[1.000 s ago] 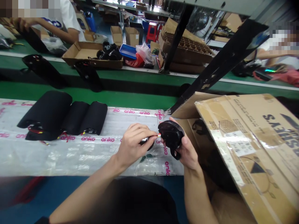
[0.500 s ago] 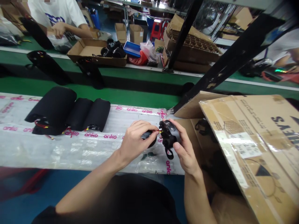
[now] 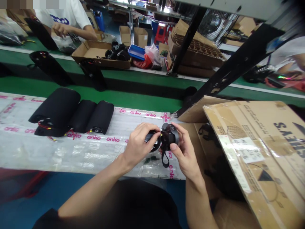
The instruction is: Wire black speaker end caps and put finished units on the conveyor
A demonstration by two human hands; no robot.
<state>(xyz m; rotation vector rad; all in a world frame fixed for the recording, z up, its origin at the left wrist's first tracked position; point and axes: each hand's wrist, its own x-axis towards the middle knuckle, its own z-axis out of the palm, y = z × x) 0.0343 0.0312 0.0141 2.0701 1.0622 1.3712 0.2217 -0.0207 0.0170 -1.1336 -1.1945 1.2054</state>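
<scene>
My right hand (image 3: 187, 152) grips a round black end cap (image 3: 173, 137), its hollow side turned left, with a black strap loop (image 3: 165, 160) hanging below. The fingers of my left hand (image 3: 140, 141) pinch a small wire connector (image 3: 161, 134) with a bit of yellow, right at the cap's open side. Partly hidden under my left hand is a black cylinder (image 3: 156, 145), its end close to the cap. On the plastic-wrapped bench (image 3: 95, 156), farther left, lie several black fabric-covered cylinders (image 3: 101, 116) with thin red and yellow wires at their near ends.
An open cardboard box (image 3: 238, 127) with black parts inside stands close on my right. Beyond the bench runs a green conveyor belt (image 3: 140, 95) carrying upright black cylinders (image 3: 51, 68). A slanted black post (image 3: 228, 70) rises at right. Across the belt, a person in white (image 3: 76, 22) works beside a parts box (image 3: 92, 51).
My right hand has brought the end cap slightly left and turned it, closer to my left fingers and the black cylinder. The strap loop has swung left.
</scene>
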